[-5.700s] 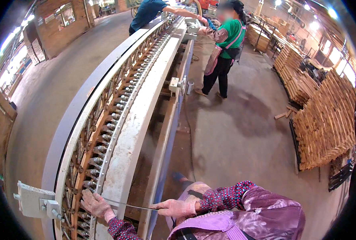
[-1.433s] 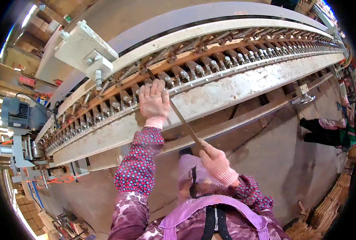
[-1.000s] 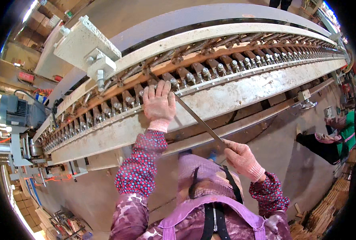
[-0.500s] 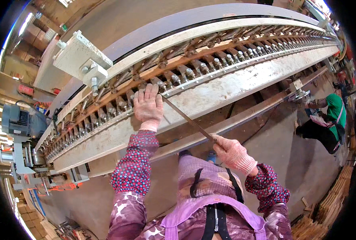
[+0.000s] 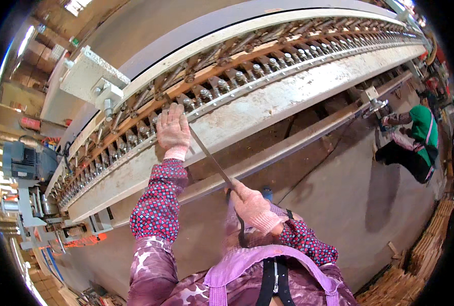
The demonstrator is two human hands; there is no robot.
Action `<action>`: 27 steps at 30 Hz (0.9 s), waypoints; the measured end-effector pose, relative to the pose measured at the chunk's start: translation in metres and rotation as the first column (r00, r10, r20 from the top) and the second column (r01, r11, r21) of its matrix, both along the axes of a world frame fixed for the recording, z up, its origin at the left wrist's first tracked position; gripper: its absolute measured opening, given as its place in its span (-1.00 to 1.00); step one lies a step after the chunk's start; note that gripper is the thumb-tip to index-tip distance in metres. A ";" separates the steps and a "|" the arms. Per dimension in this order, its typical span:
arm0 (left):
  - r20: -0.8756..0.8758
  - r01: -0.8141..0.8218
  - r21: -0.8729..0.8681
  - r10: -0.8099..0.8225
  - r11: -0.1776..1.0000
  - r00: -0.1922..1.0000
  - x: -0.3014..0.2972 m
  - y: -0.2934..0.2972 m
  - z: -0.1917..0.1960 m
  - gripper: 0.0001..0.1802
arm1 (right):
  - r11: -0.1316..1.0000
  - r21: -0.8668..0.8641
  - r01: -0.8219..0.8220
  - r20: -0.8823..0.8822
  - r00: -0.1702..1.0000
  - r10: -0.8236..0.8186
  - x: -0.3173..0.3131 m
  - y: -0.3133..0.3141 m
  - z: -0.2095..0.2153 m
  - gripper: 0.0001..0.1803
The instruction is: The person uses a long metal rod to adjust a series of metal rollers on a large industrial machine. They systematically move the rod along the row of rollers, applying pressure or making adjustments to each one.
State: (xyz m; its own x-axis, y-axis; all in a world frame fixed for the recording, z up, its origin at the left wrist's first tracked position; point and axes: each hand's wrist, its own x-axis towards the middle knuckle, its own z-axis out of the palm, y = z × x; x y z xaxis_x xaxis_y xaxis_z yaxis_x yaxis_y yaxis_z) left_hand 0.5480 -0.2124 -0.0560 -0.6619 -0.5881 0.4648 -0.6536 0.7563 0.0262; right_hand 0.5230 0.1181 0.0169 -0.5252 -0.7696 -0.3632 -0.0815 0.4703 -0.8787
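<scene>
Hands at long machine, rod held between them.
Left hand lay flat, fingers spread, on the roller row, touching the rod's upper end; right hand gripped its lower end. Person in green crouched far right.

We see bright, even daylight; the machine bends strongly toward the black fisheye rim, with glare at upper left.

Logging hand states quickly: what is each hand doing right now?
Left hand: open, flat on the machine's clamp row.
Right hand: closed on the thin metal rod.
</scene>
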 end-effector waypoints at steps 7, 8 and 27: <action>0.156 -0.055 -0.053 0.062 0.997 0.986 -0.008 0.005 0.006 -0.50 | 0.986 -0.162 0.046 0.034 0.999 -0.041 -0.034 0.034 0.012 -0.47; 0.170 -0.059 -0.049 0.067 0.997 0.983 -0.007 0.006 0.006 -0.49 | 0.991 -0.134 0.002 -0.054 0.998 -0.010 -0.037 0.034 0.016 -0.46; 0.019 0.055 -0.018 -0.055 0.998 0.998 -0.004 0.012 0.022 -0.53 | 0.992 -0.026 -0.123 -0.603 0.793 0.083 -0.069 0.021 0.036 -0.47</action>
